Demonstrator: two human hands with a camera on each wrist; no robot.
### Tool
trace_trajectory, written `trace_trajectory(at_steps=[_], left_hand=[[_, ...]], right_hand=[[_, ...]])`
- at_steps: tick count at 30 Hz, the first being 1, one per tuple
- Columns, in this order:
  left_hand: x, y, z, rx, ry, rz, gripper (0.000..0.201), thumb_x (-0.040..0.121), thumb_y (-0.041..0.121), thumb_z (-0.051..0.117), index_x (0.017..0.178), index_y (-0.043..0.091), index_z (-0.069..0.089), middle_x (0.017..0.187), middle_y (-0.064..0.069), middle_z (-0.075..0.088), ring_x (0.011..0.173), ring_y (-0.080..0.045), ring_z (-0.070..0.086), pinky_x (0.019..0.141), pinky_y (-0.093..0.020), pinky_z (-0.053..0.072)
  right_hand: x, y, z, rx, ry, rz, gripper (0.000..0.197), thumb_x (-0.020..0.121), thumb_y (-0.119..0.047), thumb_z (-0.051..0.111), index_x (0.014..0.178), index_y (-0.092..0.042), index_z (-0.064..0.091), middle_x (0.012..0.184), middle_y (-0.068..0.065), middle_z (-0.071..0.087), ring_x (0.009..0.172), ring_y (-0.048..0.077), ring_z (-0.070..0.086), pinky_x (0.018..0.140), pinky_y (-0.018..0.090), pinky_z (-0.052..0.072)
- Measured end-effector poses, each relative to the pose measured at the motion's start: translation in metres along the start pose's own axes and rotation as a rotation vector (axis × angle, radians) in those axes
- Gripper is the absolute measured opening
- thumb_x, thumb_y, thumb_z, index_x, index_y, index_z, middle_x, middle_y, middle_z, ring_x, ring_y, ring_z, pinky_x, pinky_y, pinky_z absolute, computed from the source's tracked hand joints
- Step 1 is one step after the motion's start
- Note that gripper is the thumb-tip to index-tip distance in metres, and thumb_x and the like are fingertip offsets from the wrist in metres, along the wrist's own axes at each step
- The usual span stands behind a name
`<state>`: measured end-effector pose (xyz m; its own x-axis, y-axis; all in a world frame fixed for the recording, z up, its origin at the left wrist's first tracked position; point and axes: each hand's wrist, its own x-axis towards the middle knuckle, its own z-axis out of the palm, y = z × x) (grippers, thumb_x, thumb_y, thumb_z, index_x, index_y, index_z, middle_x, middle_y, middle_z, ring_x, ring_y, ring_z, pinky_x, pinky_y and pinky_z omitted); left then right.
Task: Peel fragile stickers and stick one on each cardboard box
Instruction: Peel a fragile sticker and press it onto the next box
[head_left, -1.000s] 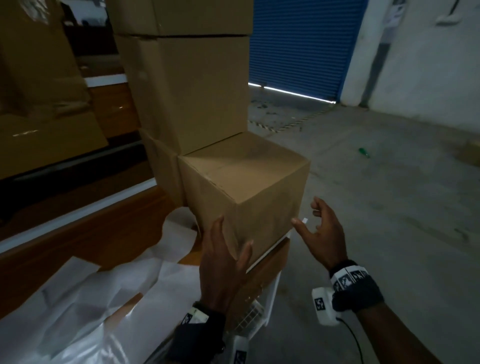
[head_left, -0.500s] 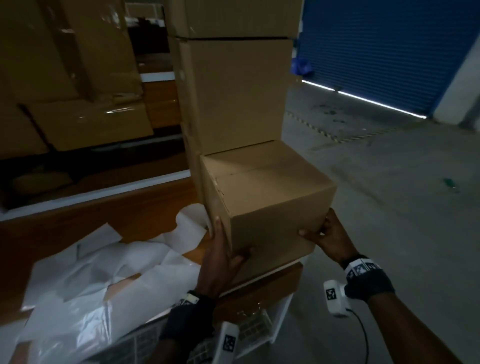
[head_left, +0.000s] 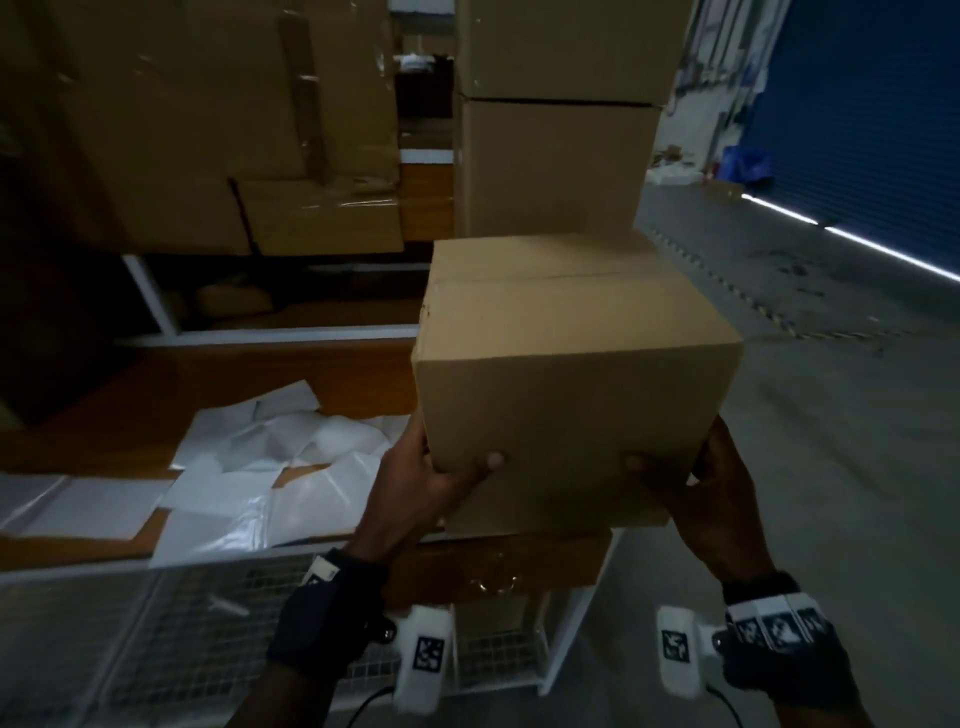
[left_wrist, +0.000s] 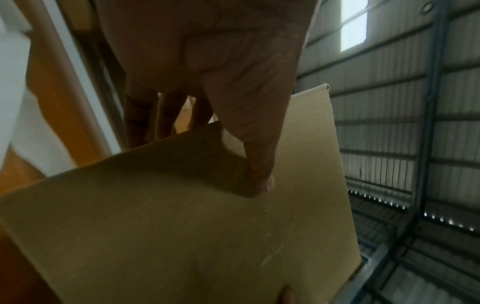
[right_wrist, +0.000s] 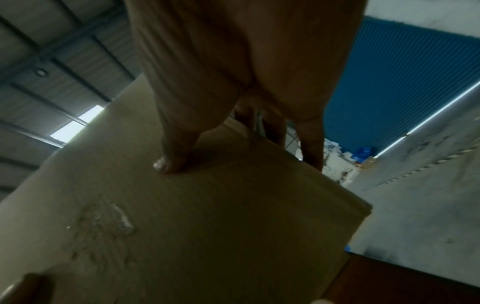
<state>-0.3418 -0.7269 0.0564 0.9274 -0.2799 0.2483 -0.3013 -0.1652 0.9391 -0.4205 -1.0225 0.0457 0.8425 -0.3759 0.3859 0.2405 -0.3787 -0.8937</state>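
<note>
Above the table's edge (head_left: 519, 566), both hands — left hand (head_left: 415, 478), right hand (head_left: 696, 483) — clasp the cardboard box (head_left: 571, 374), fingers curled round it.

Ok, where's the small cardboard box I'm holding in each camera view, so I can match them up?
Head: the small cardboard box sits centre, the left hand and right hand holding its lower corners.
Left wrist: it fills the lower half, thumb pressed on its face.
Right wrist: it fills the lower left.
Shared landmark: the blue roller shutter, also in the right wrist view.

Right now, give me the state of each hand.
Left hand: grips the cardboard box at its lower left corner.
Right hand: grips the same box at its lower right corner.
</note>
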Motion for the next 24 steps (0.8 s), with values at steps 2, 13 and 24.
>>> trace_trajectory(at_steps=[2, 13, 24], left_hand=[[-0.009, 0.008, -0.016, 0.007, 0.061, -0.005, 0.076, 0.075, 0.049, 0.085, 0.139, 0.028, 0.050, 0.123, 0.013, 0.067, 0.105, 0.002, 0.066, 0.078, -0.021, 0.059], [-0.083, -0.001, -0.169, 0.112, 0.258, -0.020, 0.085, 0.068, 0.057, 0.089, 0.139, 0.030, 0.051, 0.123, 0.018, 0.067, 0.107, 0.001, 0.065, 0.080, -0.020, 0.059], [-0.158, -0.047, -0.378, 0.096, 0.303, -0.055, 0.083, 0.074, 0.057, 0.082, 0.145, 0.029, 0.048, 0.132, 0.015, 0.065, 0.118, -0.007, 0.064, 0.092, -0.037, 0.059]], right_hand=[[-0.002, -0.016, 0.011, -0.001, -0.018, -0.057, 0.089, 0.077, -0.032, 0.083, 0.153, -0.038, 0.037, 0.142, -0.016, 0.056, 0.126, 0.003, 0.055, 0.098, 0.029, 0.053], [-0.038, -0.081, 0.153, 0.179, -0.183, -0.058, 0.085, 0.079, -0.026, 0.082, 0.152, -0.031, 0.038, 0.136, -0.018, 0.056, 0.110, -0.016, 0.055, 0.082, 0.006, 0.049], [-0.112, -0.131, 0.364, 0.119, -0.196, -0.134, 0.093, 0.072, -0.063, 0.079, 0.150, -0.026, 0.045, 0.132, -0.009, 0.065, 0.118, 0.009, 0.063, 0.094, 0.035, 0.057]])
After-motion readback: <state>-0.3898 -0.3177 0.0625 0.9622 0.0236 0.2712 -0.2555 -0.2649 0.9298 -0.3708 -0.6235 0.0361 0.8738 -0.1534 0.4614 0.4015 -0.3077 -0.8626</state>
